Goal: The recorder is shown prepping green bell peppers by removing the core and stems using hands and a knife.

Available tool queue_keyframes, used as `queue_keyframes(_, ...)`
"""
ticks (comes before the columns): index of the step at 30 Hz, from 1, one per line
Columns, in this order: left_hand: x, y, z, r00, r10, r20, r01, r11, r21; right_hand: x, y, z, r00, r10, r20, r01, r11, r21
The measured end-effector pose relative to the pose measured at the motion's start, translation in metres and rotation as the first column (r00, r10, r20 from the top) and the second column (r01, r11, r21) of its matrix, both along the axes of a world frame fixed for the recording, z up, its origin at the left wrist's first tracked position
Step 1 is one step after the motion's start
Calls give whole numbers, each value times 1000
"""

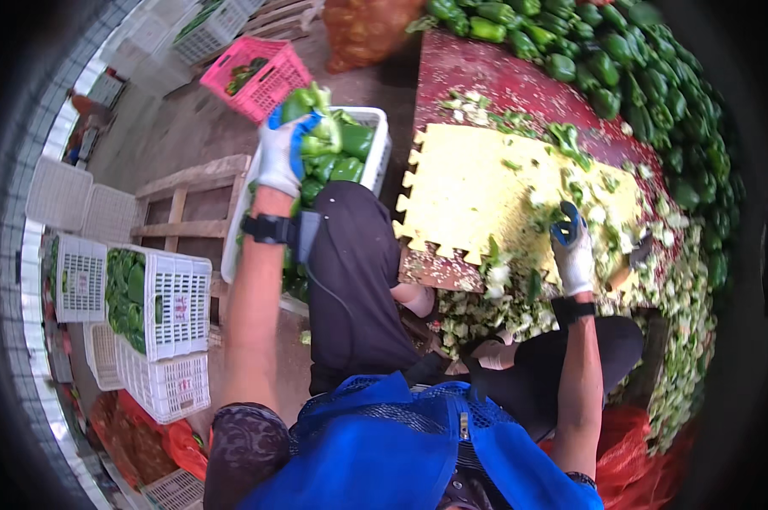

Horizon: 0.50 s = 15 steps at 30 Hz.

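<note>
My left hand point(283, 153), in a white knit glove with blue coated fingers, grips pieces of cut green bell pepper point(323, 131). It is over a white plastic crate point(376, 120) full of green bell peppers point(347, 169). On the right, my right hand point(572, 252), gloved the same way, is low over a yellow foam mat point(466, 185), its fingers curled. Whether anything sits inside those fingers is hard to tell. Pepper scraps and pale cores point(595, 213) lie around it. A knife point(619, 275) with a wooden-looking handle rests just right of that hand.
Whole green peppers point(651, 83) are heaped along the far and right sides of the red board point(447, 70). Trimmings point(486, 319) pile up below it. A pink crate point(275, 76), wooden pallet point(186, 191), stacked white crates point(173, 319) and an orange mesh sack point(364, 32) stand around.
</note>
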State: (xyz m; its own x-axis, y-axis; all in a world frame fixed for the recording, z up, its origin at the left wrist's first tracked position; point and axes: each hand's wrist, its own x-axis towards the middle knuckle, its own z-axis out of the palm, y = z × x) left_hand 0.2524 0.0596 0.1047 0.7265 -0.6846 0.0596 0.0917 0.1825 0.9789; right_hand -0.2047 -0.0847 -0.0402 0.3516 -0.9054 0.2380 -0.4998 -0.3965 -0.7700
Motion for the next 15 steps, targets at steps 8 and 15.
queue_keyframes(8,160,-5,-47,256,17,966,-744,642,186,29,0,1,992,78,-101,-87,992,-91)
queue_keyframes(15,156,-32,-172,432,-650,625,-578,333,745,62,-6,17,989,124,-75,-133,983,-129)
